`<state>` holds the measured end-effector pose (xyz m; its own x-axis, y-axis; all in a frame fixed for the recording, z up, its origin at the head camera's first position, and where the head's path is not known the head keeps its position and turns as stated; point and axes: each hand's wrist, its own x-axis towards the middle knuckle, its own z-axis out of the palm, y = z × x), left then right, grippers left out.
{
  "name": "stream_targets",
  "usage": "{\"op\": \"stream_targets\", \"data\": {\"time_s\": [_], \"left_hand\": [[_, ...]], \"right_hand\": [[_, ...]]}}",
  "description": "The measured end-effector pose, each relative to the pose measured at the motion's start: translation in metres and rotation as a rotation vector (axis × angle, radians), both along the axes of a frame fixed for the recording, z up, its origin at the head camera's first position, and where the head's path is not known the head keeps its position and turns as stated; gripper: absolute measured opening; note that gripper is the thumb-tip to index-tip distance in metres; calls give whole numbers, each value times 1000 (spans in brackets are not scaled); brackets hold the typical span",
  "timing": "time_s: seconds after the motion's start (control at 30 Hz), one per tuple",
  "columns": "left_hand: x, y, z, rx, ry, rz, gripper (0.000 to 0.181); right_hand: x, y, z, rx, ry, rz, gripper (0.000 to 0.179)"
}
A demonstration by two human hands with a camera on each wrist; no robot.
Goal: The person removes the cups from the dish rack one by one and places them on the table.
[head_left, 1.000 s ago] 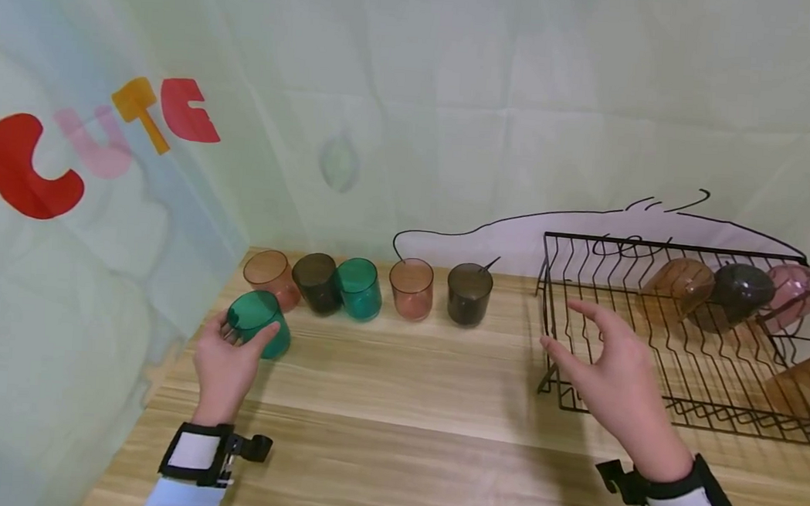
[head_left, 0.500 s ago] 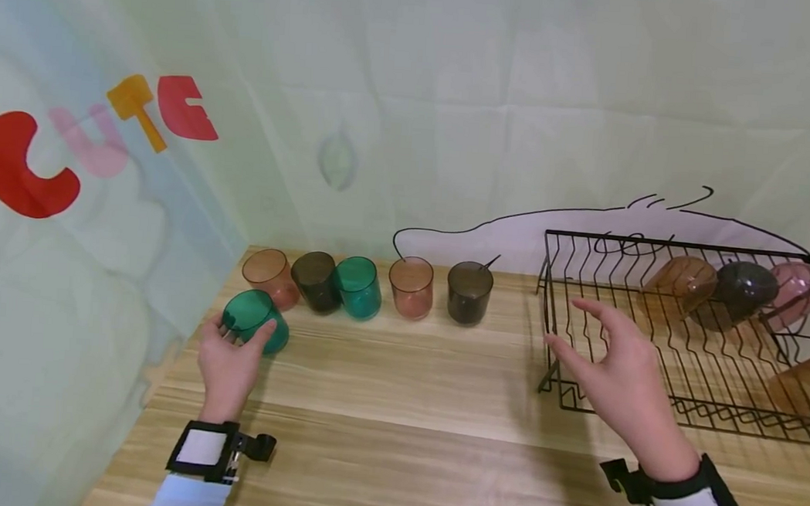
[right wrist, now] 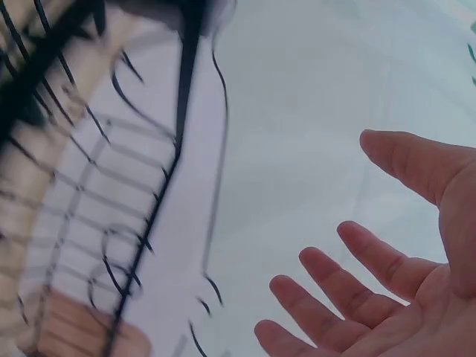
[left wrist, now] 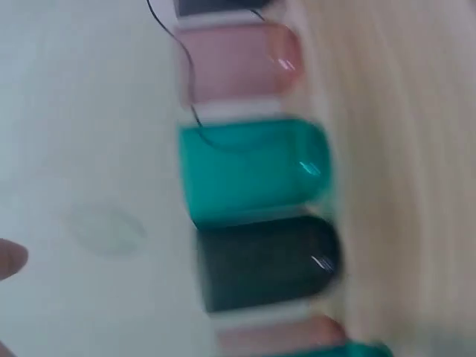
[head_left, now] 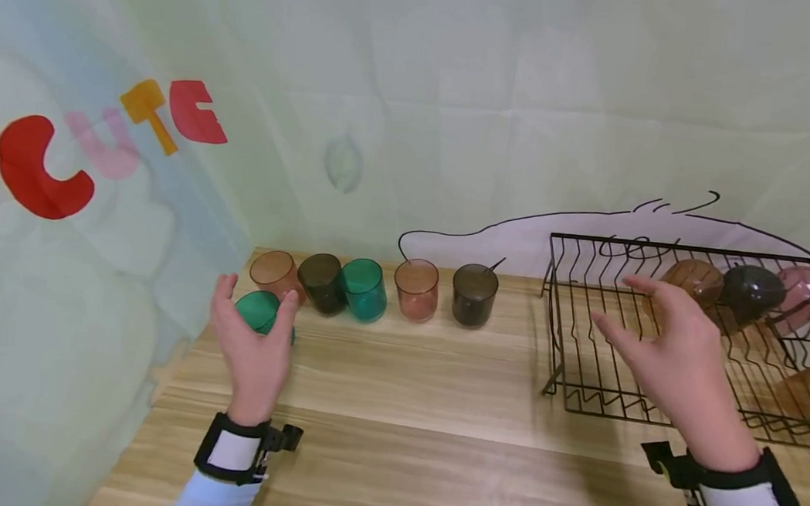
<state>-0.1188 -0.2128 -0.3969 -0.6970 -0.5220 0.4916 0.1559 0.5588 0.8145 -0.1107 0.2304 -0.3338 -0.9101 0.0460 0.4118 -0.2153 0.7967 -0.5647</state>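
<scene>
The left hand (head_left: 252, 360) has come off the front green cup (head_left: 258, 311), and the right hand (head_left: 684, 355) has shifted further right across the rack (head_left: 725, 249). The left fingers and thumb are spread and released; the right fingers are likewise apart, grasping nothing. The front green cup stands on the table (head_left: 425, 386) before the left end of a row, partly hidden behind the left hand. On the cloth (head_left: 454, 132), coloured letters read "CUTE", starting with a red C (head_left: 44, 173); thin black looping lines behind the rack cannot be read. The row holds an orange cup (head_left: 273, 272), a dark cup (head_left: 324, 285), another green cup (head_left: 365, 291), a pink cup (head_left: 417, 291) and a second dark cup (head_left: 475, 296). The right hand blocks some of the rack's wires; tinted cups (head_left: 753, 296) sit at its right side.
</scene>
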Motion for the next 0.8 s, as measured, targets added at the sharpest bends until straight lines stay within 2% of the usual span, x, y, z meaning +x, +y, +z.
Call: {"op": "stream_targets", "data": {"time_s": [0.1,0.17,0.27,0.37,0.47,0.6,0.7,0.8], "left_hand": [[-3,25,7,-76,58,-84,72],[-5,40,10,-112,79,-152,70],[-8,61,11,-136,91,-261,67],[-10,79,8,-137,65,-359,64],[-9,95,4,-143,-13,-428,59],[-5,111,-6,-197,-178,-520,59],[-5,119,-11,-262,-295,-598,59],[-7,126,-11,-330,-351,-670,58]], "right_hand": [[-5,14,11,40,26,-45,59],[-10,23,16,66,13,-62,60],[-20,37,20,121,-67,-72,65],[-33,54,18,179,-176,-89,76],[-47,70,12,225,-256,-95,85],[-62,86,-1,265,-321,-81,95],[-69,89,-10,297,-329,-74,100],[-74,90,-12,346,-306,-72,101]]}}
